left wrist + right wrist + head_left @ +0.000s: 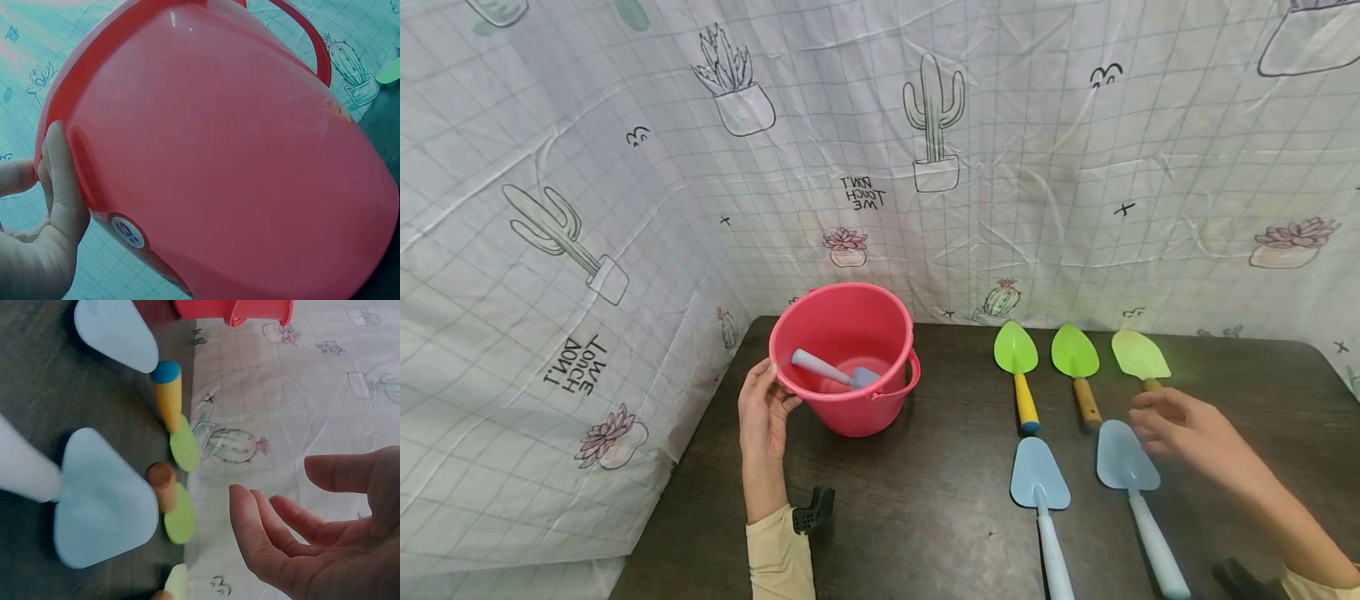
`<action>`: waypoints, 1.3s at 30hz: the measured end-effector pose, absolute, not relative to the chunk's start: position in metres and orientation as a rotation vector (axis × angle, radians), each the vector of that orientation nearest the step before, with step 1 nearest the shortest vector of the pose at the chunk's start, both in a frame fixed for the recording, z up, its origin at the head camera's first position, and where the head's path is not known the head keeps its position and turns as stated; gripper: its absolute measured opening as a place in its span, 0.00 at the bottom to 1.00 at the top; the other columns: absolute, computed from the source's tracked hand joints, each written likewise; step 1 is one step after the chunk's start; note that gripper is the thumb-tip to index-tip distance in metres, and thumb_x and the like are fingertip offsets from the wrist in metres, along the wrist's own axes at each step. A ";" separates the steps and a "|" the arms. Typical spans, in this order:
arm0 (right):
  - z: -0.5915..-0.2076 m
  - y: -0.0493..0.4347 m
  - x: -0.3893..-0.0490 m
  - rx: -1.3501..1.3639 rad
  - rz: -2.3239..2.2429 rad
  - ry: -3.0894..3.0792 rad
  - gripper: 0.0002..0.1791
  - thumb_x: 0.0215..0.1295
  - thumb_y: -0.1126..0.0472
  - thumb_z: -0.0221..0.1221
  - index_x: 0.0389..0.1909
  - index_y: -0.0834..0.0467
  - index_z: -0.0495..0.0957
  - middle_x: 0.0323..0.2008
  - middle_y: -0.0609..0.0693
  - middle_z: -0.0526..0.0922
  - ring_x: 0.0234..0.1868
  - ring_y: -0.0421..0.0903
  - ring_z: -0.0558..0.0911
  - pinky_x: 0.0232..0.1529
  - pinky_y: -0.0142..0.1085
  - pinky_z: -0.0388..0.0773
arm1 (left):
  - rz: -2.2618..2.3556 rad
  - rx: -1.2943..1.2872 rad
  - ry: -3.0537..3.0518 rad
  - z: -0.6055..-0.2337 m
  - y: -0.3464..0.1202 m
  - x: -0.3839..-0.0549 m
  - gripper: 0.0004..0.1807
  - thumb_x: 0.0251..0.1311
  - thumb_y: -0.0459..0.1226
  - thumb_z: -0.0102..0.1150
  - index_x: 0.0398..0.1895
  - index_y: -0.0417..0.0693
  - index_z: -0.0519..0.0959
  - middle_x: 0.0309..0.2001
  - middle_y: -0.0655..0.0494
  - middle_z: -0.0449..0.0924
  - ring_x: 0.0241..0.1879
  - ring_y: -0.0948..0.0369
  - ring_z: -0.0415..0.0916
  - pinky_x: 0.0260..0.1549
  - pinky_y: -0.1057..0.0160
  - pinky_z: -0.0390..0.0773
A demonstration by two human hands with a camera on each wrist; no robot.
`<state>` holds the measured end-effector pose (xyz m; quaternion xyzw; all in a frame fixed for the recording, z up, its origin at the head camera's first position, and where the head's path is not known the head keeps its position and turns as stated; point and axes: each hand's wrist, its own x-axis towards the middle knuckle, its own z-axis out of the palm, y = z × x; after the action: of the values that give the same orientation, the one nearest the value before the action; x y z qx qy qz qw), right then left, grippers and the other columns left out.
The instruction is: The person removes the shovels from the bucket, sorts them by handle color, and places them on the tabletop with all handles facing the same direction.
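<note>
My left hand (pixel 765 408) pinches the rim of a pink bucket (pixel 857 417) at its left side, fingers outside against the wall. In the left wrist view the bucket (pixel 237 156) fills most of the picture. Inside it lies a light blue trowel (pixel 820 367), handle leaning toward the left rim. My right hand (pixel 1180 429) hovers over the table holding nothing, its fingers loosely bent. It is near a pale green trowel (pixel 1138 354) and the blade of a light blue trowel (pixel 1127 457). In the right wrist view the hand (pixel 312 531) has thumb and fingers apart.
A green trowel with a yellow handle (pixel 1026 404) and one with a wooden handle (pixel 1086 404) lie at the back. Another light blue trowel (pixel 1040 475) lies in front of them on the dark table (pixel 925 517). A cactus-print cloth (pixel 1000 225) hangs behind and at left.
</note>
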<state>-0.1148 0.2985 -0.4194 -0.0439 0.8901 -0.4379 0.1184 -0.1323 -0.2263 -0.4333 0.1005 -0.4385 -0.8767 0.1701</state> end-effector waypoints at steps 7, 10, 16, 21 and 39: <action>-0.400 0.275 -0.128 -0.233 -1.274 2.636 0.28 0.82 0.55 0.52 0.66 0.75 0.66 0.57 0.73 0.79 0.41 0.39 0.86 0.38 0.34 0.86 | -2.485 0.276 -1.243 -0.434 -0.227 -0.131 0.12 0.78 0.31 0.48 0.58 0.35 0.71 0.39 0.45 0.80 0.26 0.61 0.80 0.23 0.67 0.85; -0.388 0.260 -0.136 -0.281 -1.259 2.670 0.28 0.81 0.54 0.53 0.66 0.73 0.67 0.58 0.72 0.79 0.44 0.44 0.86 0.39 0.33 0.85 | -2.482 0.277 -1.241 -0.434 -0.227 -0.131 0.12 0.78 0.31 0.48 0.58 0.34 0.71 0.38 0.45 0.79 0.26 0.61 0.79 0.23 0.67 0.85; -0.367 0.234 -0.149 -0.335 -1.298 2.668 0.26 0.80 0.55 0.54 0.65 0.73 0.68 0.57 0.69 0.79 0.45 0.42 0.85 0.40 0.33 0.86 | -2.482 0.286 -1.255 -0.436 -0.227 -0.133 0.12 0.78 0.31 0.48 0.58 0.35 0.72 0.37 0.45 0.79 0.25 0.62 0.78 0.23 0.67 0.85; -0.355 0.218 -0.157 -0.367 -1.338 2.674 0.24 0.80 0.57 0.55 0.65 0.70 0.70 0.53 0.63 0.81 0.40 0.31 0.83 0.40 0.32 0.86 | -2.483 0.291 -1.256 -0.435 -0.227 -0.134 0.11 0.78 0.30 0.47 0.57 0.36 0.73 0.38 0.45 0.80 0.26 0.61 0.79 0.23 0.67 0.85; -0.330 0.172 -0.169 -0.447 -1.341 2.689 0.23 0.79 0.56 0.56 0.64 0.70 0.71 0.54 0.64 0.82 0.41 0.35 0.82 0.39 0.29 0.84 | -2.470 0.267 -1.276 -0.438 -0.230 -0.136 0.12 0.77 0.31 0.48 0.58 0.34 0.71 0.37 0.46 0.79 0.25 0.63 0.78 0.22 0.67 0.85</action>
<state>-0.1686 0.1722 -0.3296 -0.1470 0.8840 -0.4408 0.0522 -0.1360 -0.2303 -0.4379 0.0942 -0.4501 -0.8709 0.1734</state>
